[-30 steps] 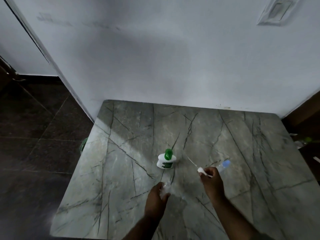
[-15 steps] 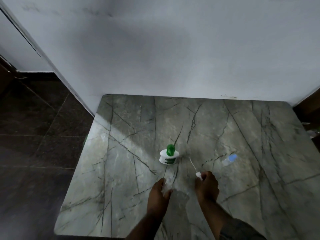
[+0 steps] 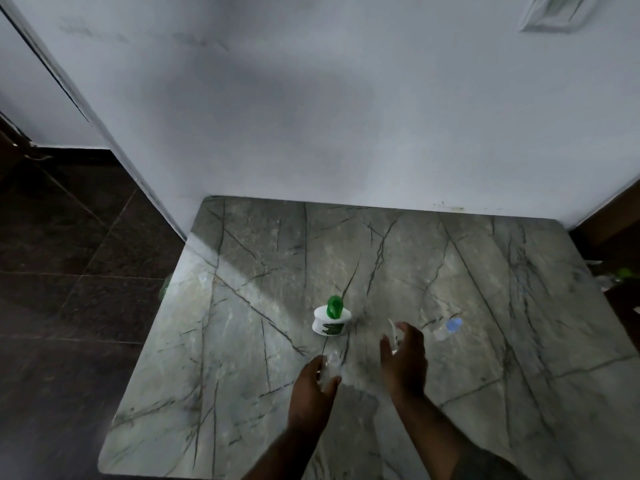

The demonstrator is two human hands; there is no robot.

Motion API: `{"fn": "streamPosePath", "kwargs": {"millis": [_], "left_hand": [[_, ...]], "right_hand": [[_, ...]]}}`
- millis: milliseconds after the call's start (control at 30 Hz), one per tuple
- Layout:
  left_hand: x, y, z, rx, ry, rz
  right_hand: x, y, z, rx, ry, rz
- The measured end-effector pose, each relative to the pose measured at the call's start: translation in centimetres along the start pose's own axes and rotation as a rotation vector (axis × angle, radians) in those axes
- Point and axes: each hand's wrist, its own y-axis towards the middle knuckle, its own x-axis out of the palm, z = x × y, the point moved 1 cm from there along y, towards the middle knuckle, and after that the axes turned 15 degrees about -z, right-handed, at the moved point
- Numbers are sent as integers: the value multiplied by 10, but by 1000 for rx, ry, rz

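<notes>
On the grey marble table my left hand grips a small clear bottle near the front middle. My right hand hovers just right of it, with a thin white tube with a small white cap held between thumb and fingers. A white tub with a green top stands just beyond both hands. A small clear bottle with a blue cap lies on the table to the right of my right hand.
A white wall rises at the table's far edge. Dark tiled floor lies to the left. A green object shows past the table's right edge, beside dark wood furniture.
My right hand has let go of the blue-capped bottle, which now lies on the table, and has drawn in beside the left hand, its fingers looser. The left hand has stayed put.
</notes>
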Motion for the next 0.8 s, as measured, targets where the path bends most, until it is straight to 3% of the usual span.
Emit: {"fn": "streamPosePath", "kwargs": {"millis": [67,133,267,800], "left_hand": [[-2,-1,8,13,-10,18],[-3,0,15,42,-16,24],[-2,3,28,58,-29,34],[-9,13,45,126,-75,121]], "right_hand": [[-11,7,-32,-103,136,-84],[-20,17,-63,-194,228,-280],[-28,33,-104,-295,221,-538],[-24,46,-112,-319,108,-667]]}}
